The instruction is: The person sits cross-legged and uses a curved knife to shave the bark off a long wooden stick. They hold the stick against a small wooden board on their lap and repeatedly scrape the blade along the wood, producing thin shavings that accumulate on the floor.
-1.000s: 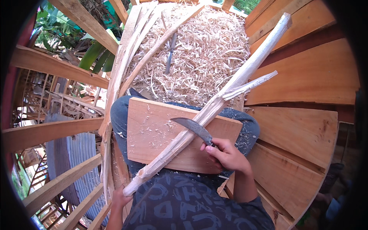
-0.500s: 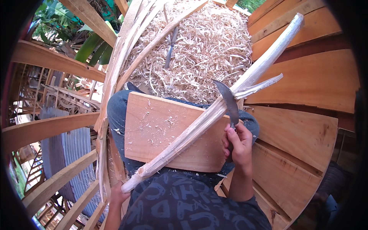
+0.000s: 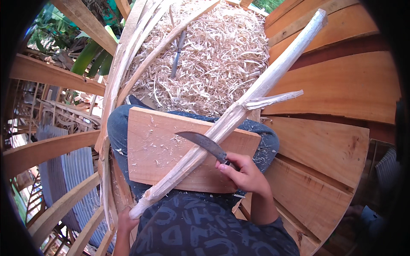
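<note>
Pale branch (image 3: 230, 117) slants over a wooden board (image 3: 149, 149) on the person's lap — the left hand (image 3: 126, 220) is closed round its lower end. The right hand (image 3: 245, 173) grips a curved knife (image 3: 204, 143) — blade across the branch.

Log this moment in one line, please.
left hand: grips near end of branch | right hand: holds curved knife across branch | board: beneath branch

Pale branch (image 3: 231, 120) (one side spur (image 3: 275, 100)), slanting rightward, curved grey knife (image 3: 205, 143) across it
</note>
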